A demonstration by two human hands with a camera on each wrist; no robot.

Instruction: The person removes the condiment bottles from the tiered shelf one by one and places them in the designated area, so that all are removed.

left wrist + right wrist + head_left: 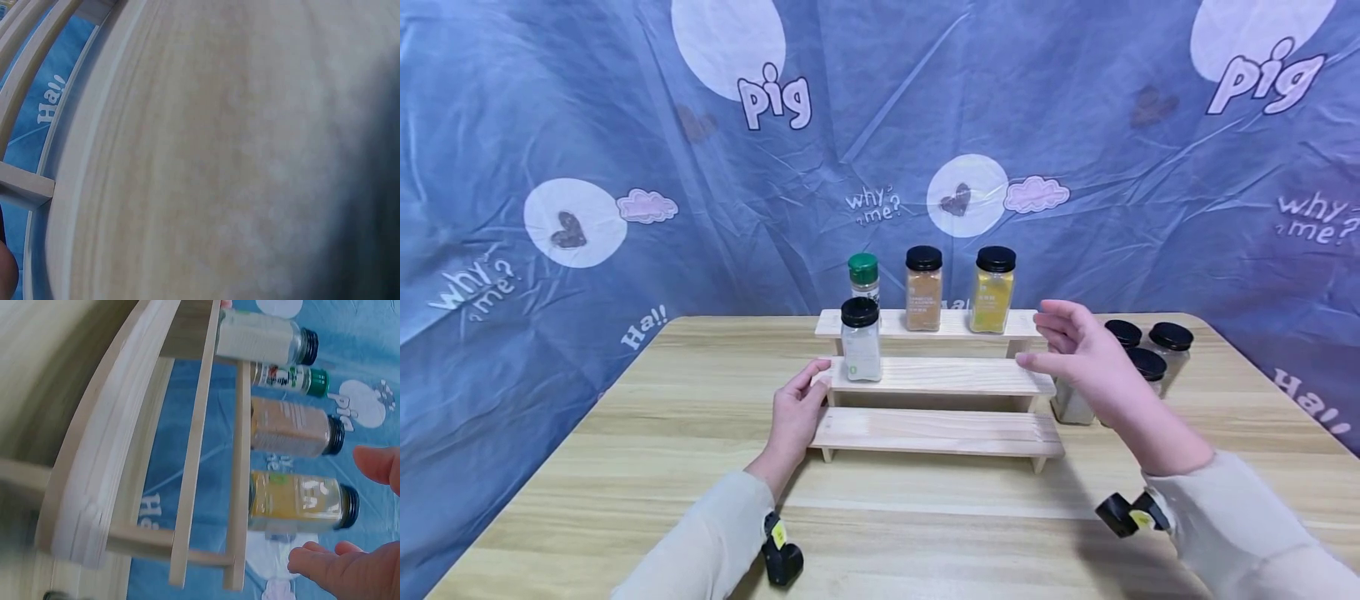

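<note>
Three-tier rack, pale grained wood, left hand gripping its edge, right hand relaxed, unladen.

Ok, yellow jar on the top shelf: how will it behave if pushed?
The yellow jar probably tips easily, being tall on a narrow shelf. Its squarish sides should resist rolling. Smooth, glossy walls may be slippery.

Pale wooden rack, three tiers, seemingly unvarnished, upright on table.
</note>
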